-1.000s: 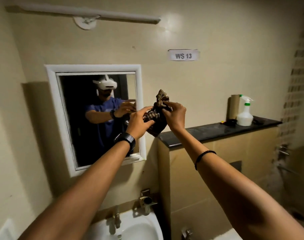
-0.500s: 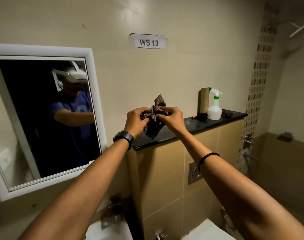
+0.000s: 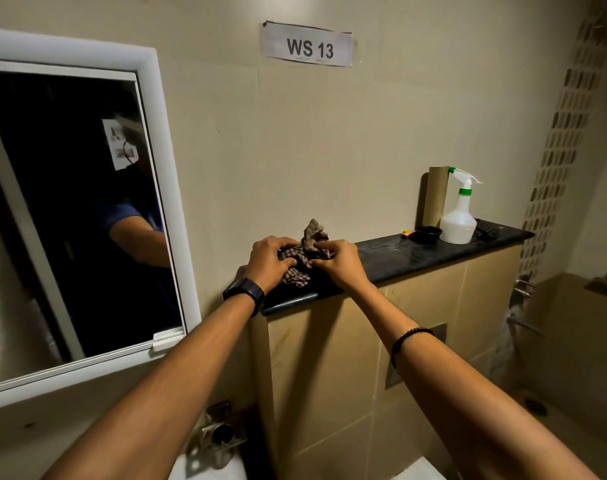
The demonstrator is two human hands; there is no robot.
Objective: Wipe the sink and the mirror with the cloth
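Both hands — left hand [image 3: 269, 259], right hand [image 3: 336, 259] — pinch the bunched checked cloth [image 3: 304, 252] on the black ledge [image 3: 416, 252]; left crumpled (likely damp), it could slide off the edge.

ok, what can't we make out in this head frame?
- Sink: cut off by the bottom edge; only a sliver of white rim shows, basin unseen.
- Cloth: bunched between the left hand and right hand; its middle is hidden by fingers.
- Mirror: left part cut by the frame edge; streaks or smears unreadable against the dark reflection.
- Small items beside the spray bottle: too small to identify.
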